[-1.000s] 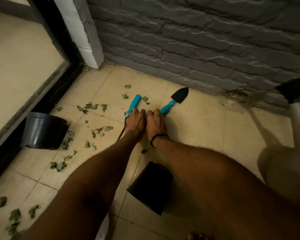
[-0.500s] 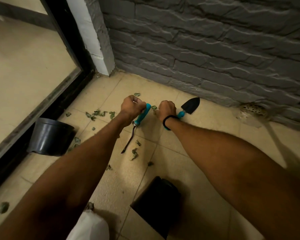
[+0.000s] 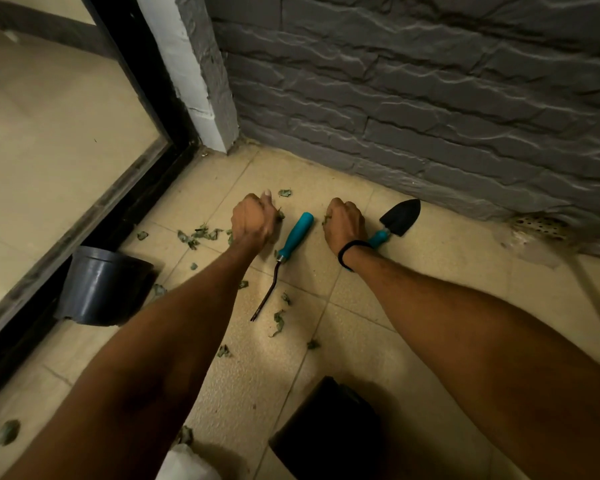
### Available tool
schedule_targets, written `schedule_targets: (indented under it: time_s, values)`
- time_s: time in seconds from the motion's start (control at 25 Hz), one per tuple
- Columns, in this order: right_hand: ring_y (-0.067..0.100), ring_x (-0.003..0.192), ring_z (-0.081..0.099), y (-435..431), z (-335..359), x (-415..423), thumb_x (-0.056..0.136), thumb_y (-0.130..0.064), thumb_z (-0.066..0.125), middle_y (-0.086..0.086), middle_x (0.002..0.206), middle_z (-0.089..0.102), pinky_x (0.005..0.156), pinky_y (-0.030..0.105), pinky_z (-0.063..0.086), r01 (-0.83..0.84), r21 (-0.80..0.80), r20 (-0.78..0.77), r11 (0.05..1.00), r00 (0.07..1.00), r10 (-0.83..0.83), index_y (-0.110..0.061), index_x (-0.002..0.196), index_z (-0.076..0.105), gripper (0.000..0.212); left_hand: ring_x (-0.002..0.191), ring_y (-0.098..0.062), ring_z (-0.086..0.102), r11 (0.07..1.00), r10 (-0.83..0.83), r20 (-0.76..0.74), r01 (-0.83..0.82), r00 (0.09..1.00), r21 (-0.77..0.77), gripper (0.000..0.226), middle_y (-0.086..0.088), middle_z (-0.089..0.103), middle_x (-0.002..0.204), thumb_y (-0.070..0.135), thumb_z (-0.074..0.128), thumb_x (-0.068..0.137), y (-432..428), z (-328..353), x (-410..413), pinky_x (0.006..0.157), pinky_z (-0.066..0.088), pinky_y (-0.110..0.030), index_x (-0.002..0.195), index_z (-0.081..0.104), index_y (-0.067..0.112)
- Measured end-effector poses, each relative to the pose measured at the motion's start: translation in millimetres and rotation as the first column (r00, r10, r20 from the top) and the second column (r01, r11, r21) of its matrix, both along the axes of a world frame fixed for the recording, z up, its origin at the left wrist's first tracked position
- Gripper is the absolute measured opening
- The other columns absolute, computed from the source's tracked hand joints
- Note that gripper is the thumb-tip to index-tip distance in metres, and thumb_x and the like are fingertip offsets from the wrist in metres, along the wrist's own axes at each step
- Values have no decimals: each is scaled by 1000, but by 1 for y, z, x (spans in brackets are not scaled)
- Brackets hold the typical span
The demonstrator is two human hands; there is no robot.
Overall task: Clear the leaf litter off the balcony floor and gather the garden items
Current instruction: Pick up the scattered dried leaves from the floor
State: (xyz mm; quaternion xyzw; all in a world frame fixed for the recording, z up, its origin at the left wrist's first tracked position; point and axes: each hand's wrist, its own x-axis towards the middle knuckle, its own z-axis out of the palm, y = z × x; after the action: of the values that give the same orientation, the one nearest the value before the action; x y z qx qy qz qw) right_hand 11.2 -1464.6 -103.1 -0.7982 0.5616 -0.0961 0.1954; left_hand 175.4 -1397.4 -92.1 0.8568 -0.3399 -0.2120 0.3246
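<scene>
Dry green leaves (image 3: 197, 234) lie scattered over the beige tiled floor (image 3: 430, 271). My left hand (image 3: 253, 220) is down on the floor with its fingers curled round some leaves, and one more leaf (image 3: 284, 192) lies just beyond it. My right hand (image 3: 345, 221), a black band on its wrist, is also curled, with leaf bits showing at its fingers. Between the hands lies a hand weeder with a teal handle (image 3: 294, 235). A black trowel with a teal handle (image 3: 399, 216) lies just right of my right hand.
A black plastic pot (image 3: 101, 285) lies on its side by the dark door frame (image 3: 146, 188) at left. Another black pot (image 3: 329, 431) sits near the bottom edge. A grey stone wall (image 3: 430, 116) closes the far side, with a floor drain (image 3: 539, 225) at right.
My hands have moved apart and away from the tool handles onto the leaves, and the weeder now lies free between them. The view has shifted closer to the corner.
</scene>
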Motion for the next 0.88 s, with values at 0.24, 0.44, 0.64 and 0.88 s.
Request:
schedule_targets:
  time_s: [0.24, 0.44, 0.64, 0.88]
  values:
    - [32, 120, 51, -13, -12, -1, 96, 0, 52, 15, 133, 44, 104, 38, 45, -149, 74, -41, 986, 988, 152, -20, 140, 52, 48, 107, -24, 45, 958, -285, 228, 268, 931, 103, 46, -14, 51, 131, 19, 50, 97, 6, -23, -16, 92, 44, -37, 142, 40, 12]
    - [28, 107, 57, -14, -18, 0, 96, -5, 54, 12, 122, 51, 90, 34, 51, -150, 1, -96, 989, 984, 150, -13, 115, 66, 23, 101, -22, 44, 932, -348, 220, 310, 911, 190, 49, -12, 52, 125, 46, 46, 102, 0, -28, -10, 86, 42, -38, 138, 42, 14]
    - [26, 104, 59, -16, -5, 13, 97, -10, 52, 13, 118, 57, 86, 32, 48, -19, -88, -25, 996, 1000, 17, -8, 111, 64, 19, 96, -24, 52, 950, -289, 160, 263, 944, 168, 32, -10, 57, 113, 36, 47, 102, -12, -27, -9, 88, 52, -45, 125, 47, 12]
    - [26, 102, 61, -25, 17, 71, 92, -25, 66, 13, 108, 66, 83, 33, 50, -2, -5, 158, 1000, 987, 2, -5, 104, 70, 23, 92, -28, 61, 957, -224, 102, 199, 969, 213, 34, -13, 61, 106, 21, 54, 98, -16, -16, 1, 83, 56, -47, 126, 46, 4]
